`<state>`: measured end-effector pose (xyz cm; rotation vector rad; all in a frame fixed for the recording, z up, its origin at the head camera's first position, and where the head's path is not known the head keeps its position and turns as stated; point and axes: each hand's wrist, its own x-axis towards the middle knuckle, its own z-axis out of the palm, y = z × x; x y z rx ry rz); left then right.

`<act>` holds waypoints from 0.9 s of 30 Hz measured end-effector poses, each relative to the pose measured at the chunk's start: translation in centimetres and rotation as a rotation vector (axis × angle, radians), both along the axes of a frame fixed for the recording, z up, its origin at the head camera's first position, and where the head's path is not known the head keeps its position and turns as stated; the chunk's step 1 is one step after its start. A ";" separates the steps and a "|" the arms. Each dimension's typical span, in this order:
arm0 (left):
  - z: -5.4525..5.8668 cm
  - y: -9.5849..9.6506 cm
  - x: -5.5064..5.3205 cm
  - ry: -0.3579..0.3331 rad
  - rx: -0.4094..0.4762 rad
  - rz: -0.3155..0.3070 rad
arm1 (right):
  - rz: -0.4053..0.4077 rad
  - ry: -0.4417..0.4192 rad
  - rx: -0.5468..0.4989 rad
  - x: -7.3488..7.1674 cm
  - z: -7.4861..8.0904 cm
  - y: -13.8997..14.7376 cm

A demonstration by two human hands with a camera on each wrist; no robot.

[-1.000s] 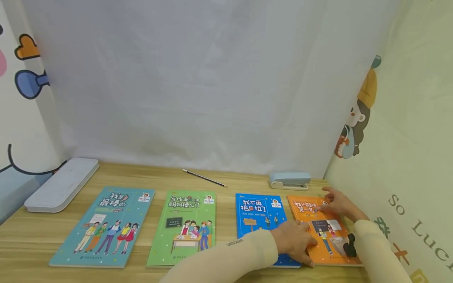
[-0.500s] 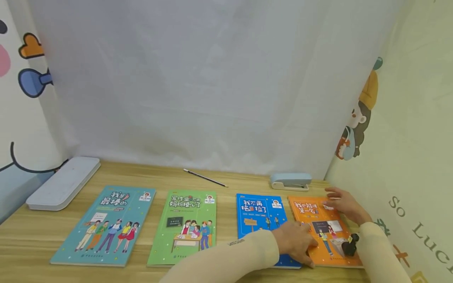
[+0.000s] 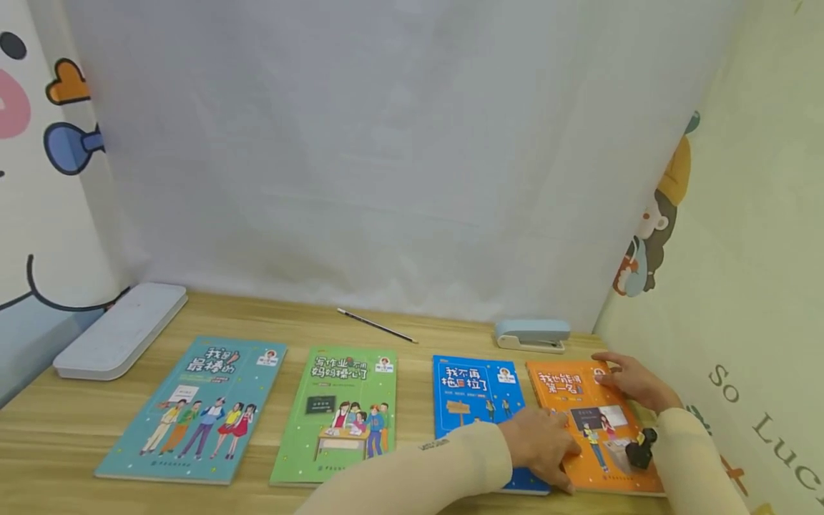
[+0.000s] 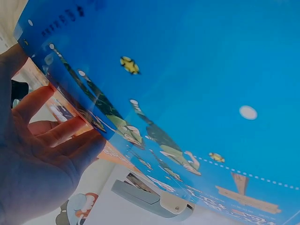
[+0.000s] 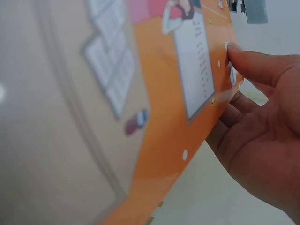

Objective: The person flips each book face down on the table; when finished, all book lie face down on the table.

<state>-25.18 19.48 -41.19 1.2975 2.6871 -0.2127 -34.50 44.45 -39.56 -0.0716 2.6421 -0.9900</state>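
Observation:
My left hand (image 3: 539,442) rests at the lower right edge of a blue book (image 3: 473,393), over the narrow gap beside an orange book (image 3: 601,447). In the left wrist view its fingers (image 4: 70,133) are loosely extended and touch the edge of the blue cover. My right hand (image 3: 640,383) grips the upper right edge of the orange book. Its thumb (image 5: 253,63) lies on the cover, and the other fingers bend at the book's side, partly hidden. Both books lie flat with cartoon children on their covers.
A green book (image 3: 337,415) and a teal book (image 3: 199,411) lie to the left in the same row. Behind are a pencil (image 3: 378,325), a blue stapler (image 3: 533,335) and a pale flat case (image 3: 122,332). A grey curtain (image 3: 360,157) backs the wooden table (image 3: 257,315).
My right hand has shifted slightly right along the orange book, its thumb now nearer the upper right corner. The left hand stays in place. The head view has turned slightly.

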 end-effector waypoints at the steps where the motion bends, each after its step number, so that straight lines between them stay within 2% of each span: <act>1: 0.0 0.0 0.0 0.002 0.000 -0.002 | 0.010 0.004 0.005 0.1 0.0 0.0; 14: 0.2 0.0 0.3 0.004 0.016 -0.012 | 0.013 0.032 -0.086 0.1 1.3 0.2; 23: 0.3 0.0 0.3 -0.019 0.039 -0.016 | 0.044 0.065 -0.126 0.3 2.8 0.1; 27: 0.3 -0.1 0.2 -0.023 0.063 -0.025 | 0.058 0.084 -0.146 0.3 4.0 0.2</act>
